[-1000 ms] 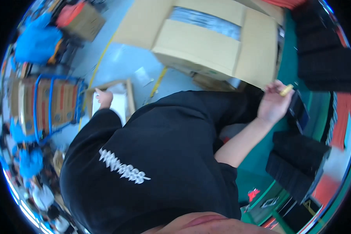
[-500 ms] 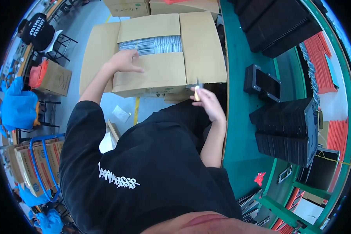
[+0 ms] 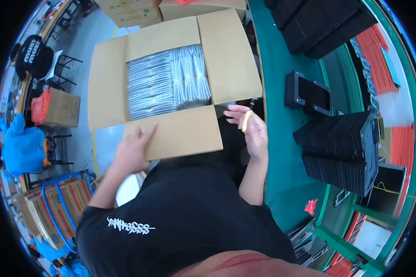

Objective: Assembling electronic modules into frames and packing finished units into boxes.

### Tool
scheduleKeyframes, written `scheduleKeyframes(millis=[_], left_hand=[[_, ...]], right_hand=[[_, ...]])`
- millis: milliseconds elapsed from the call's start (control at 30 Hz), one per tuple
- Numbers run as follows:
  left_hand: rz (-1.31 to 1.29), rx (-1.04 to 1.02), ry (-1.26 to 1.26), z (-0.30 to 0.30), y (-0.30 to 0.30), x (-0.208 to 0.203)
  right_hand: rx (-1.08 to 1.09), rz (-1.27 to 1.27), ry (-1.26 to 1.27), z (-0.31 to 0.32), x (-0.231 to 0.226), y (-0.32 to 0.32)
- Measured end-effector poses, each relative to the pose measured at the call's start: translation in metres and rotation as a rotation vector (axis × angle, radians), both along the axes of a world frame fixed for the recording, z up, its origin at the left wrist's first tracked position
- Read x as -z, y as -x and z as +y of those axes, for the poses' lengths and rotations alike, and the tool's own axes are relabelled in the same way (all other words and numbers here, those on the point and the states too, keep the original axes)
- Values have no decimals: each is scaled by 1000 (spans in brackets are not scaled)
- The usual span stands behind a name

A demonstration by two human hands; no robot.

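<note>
Flap (image 3: 185,135) outward, long axis roughly sideways

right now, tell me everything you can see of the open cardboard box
The open box looks like plain tan cardboard, rectangular, with all four flaps folded outward. It sits upright, left of the green bench. Closely packed silvery-grey packets show inside, in two blocks facing different ways. The left hand rests on the left end of the near flap. Whether the right flap touches the bench is unclear. Most outer walls and its support are hidden.
</note>
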State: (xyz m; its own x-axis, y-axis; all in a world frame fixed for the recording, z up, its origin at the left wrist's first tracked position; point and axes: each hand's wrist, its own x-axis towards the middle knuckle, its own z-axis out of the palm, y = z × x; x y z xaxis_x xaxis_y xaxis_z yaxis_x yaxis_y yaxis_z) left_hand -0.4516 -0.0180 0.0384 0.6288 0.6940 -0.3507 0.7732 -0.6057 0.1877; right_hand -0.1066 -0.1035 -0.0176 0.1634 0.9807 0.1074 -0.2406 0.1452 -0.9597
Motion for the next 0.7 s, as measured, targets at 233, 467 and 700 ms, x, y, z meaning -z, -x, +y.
scheduleKeyframes(millis=[233, 467, 700], left_hand=[[-372, 161, -886, 8, 41, 224], [-383, 277, -895, 78, 69, 224], [-369, 267, -802, 100, 51, 207]], right_hand=[[-273, -531, 82, 39, 9, 41], [29, -1022, -167, 57, 48, 70], [212, -1139, -71, 94, 51, 71]])
